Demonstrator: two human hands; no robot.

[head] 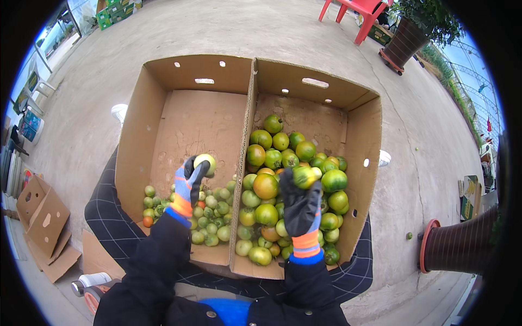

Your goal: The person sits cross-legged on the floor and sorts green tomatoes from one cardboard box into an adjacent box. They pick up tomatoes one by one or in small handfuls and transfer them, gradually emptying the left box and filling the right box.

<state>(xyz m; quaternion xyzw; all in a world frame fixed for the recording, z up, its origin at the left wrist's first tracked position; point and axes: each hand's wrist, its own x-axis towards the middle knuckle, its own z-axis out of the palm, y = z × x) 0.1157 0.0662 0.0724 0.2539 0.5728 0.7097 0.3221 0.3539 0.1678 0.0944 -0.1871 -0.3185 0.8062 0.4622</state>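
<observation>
My left hand (pixel 188 183), in a black-coated work glove, grips a pale green tomato (pixel 204 164) above the left half of a cardboard box (pixel 134 134). Below it, several small green tomatoes (pixel 211 228), a few of them reddish, lie at the near end. My right hand (pixel 301 208), gloved alike, holds a green tomato (pixel 304 177) at its fingertips over the right half; a paler, blurred piece beside it may be a second tomato. Larger green and orange-tinged tomatoes (pixel 267 214) fill much of that half. A cardboard wall (pixel 246 122) stands between the halves.
The box rests across my lap on dark checked cloth (pixel 107 208). Empty cartons (pixel 43 216) and a white bottle (pixel 94 278) are at left. A large brown pot (pixel 456 244) lies at right. Beyond are a potted plant (pixel 408 42) and a red plastic chair (pixel 363 14).
</observation>
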